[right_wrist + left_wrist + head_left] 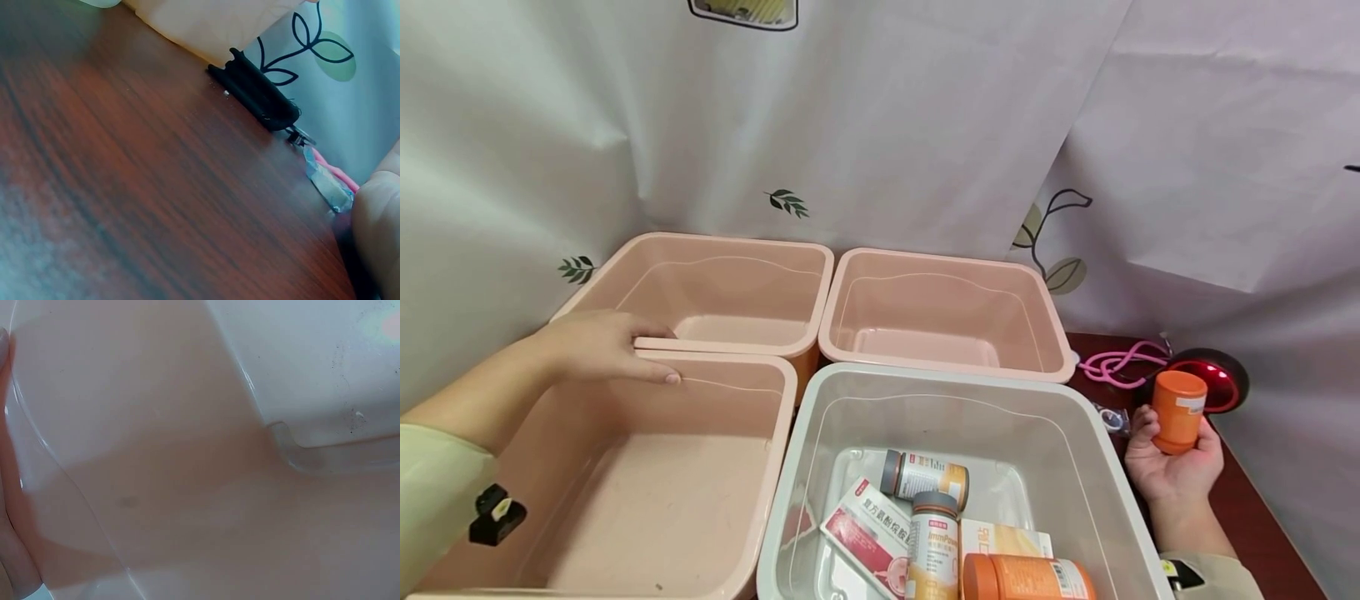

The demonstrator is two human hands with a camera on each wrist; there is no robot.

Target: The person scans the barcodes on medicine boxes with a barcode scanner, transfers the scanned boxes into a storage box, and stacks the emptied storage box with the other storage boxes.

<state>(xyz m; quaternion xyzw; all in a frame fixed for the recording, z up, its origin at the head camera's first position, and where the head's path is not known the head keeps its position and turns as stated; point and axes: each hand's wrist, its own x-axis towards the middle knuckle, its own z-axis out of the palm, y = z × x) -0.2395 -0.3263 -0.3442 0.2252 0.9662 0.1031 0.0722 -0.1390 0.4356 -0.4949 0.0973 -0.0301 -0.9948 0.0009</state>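
My left hand (606, 346) grips the meeting rims of two pink bins, with the thumb inside the front left bin (700, 492) and the fingers over the edge of the back left bin (737, 287). The left wrist view looks into a bin, with part of the hand (15, 562) at its left edge. On the right, my right hand (1176, 471) holds an orange pill bottle (1178, 412) upright, thumb and fingers around its lower part. Only a bit of that hand (378, 225) enters the right wrist view, where the bottle is out of sight.
A grey bin (940, 379) holds several medicine bottles and boxes, among them an orange bottle (1030, 577) lying down. Behind it stands another pink bin (955, 312). A pink stethoscope (1112, 367) and a shiny red-and-black object (1228, 379) lie on the dark wooden table (156, 169).
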